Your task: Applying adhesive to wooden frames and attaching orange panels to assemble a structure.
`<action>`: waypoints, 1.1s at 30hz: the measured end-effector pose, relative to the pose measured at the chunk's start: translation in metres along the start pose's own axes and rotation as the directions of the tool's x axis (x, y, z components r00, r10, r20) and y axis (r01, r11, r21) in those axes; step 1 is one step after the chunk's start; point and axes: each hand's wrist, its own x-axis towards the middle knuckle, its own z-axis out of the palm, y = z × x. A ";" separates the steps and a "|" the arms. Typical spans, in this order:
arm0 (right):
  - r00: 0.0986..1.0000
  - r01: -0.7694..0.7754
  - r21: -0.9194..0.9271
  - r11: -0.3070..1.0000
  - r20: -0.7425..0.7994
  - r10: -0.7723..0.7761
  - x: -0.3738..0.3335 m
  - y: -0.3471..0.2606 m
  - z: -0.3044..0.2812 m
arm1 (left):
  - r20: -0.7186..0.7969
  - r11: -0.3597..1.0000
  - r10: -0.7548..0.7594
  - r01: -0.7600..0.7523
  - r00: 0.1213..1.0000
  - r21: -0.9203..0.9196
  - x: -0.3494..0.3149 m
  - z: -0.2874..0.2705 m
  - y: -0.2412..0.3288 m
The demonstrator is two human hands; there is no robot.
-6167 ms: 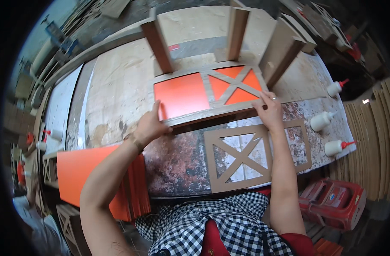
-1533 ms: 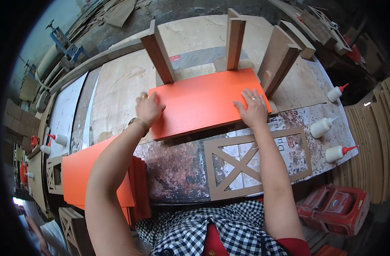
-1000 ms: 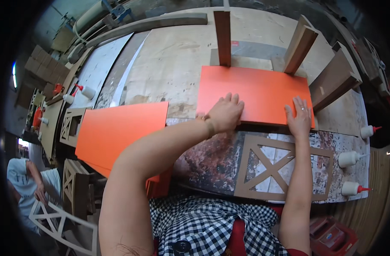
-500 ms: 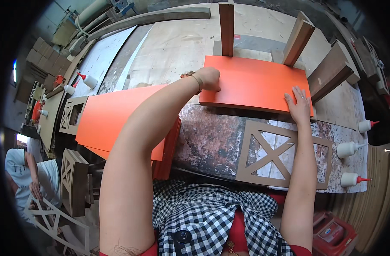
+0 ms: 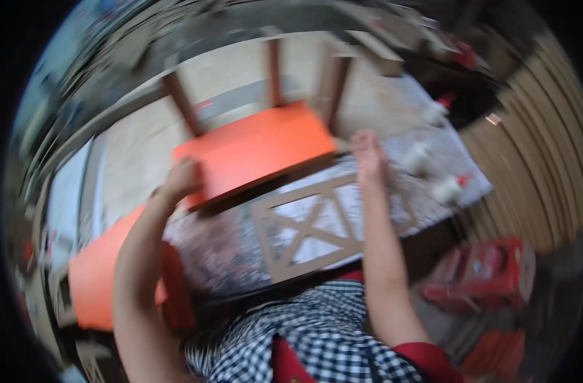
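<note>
An orange board (image 5: pixel 256 152), flat, smooth and rectangular, lies tilted on the table (image 5: pixel 138 172), resting against three upright brown wooden posts (image 5: pixel 273 71) that rise behind it. The left hand (image 5: pixel 179 180) holds the board's near left corner, fingers curled over its edge. The right hand (image 5: pixel 370 155) lies just beside the board's right end, palm down with fingers stretched flat and close together; whether it touches the board cannot be told, since the picture is blurred by motion.

Risk, as a judgement: with only one corner gripped, the smooth board could slide or twist off the posts, and the right hand sits close enough for fingers to be pinched under the edge.

Just in front of the board lies a pale brown wooden frame (image 5: pixel 317 226) with an X-shaped brace cut through it, flat on a mottled, stained sheet (rust and grey patches). Beyond the right hand stand three white glue bottles (image 5: pixel 449 188) with red tips. More orange boards (image 5: pixel 97 287) are stacked at the lower left. A red crate (image 5: pixel 489 271) sits lower right, beside a stack of thin wooden sheets (image 5: pixel 534 147) standing on edge. The person wears a black-and-white checked top.
</note>
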 end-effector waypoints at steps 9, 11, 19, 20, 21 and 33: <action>0.886 0.219 0.773 0.596 -0.414 0.210 -0.016 -0.108 -0.145 | 0.185 0.974 0.119 -0.079 0.975 -0.213 -0.004 -0.063 0.098; 0.822 0.292 0.891 0.348 -0.420 0.385 -0.004 -0.123 -0.161 | 0.352 0.994 0.076 -0.044 0.933 -0.097 -0.004 -0.069 0.112; 0.698 0.507 0.771 0.384 -0.629 0.341 0.020 -0.152 -0.173 | -0.053 0.969 0.224 -0.228 0.973 -0.096 -0.015 -0.023 0.082; 0.693 0.500 0.773 0.391 -0.628 0.354 0.023 -0.151 -0.176 | -0.068 0.972 0.224 -0.228 0.972 -0.065 -0.016 -0.019 0.076; 0.688 0.493 0.774 0.397 -0.626 0.368 0.027 -0.152 -0.180 | -0.081 0.974 0.223 -0.226 0.972 -0.033 -0.018 -0.015 0.070; 0.922 0.183 0.231 0.956 -0.379 -0.085 -0.048 -0.123 -0.124 | 0.078 0.978 0.197 -0.201 0.977 0.051 -0.006 -0.033 0.092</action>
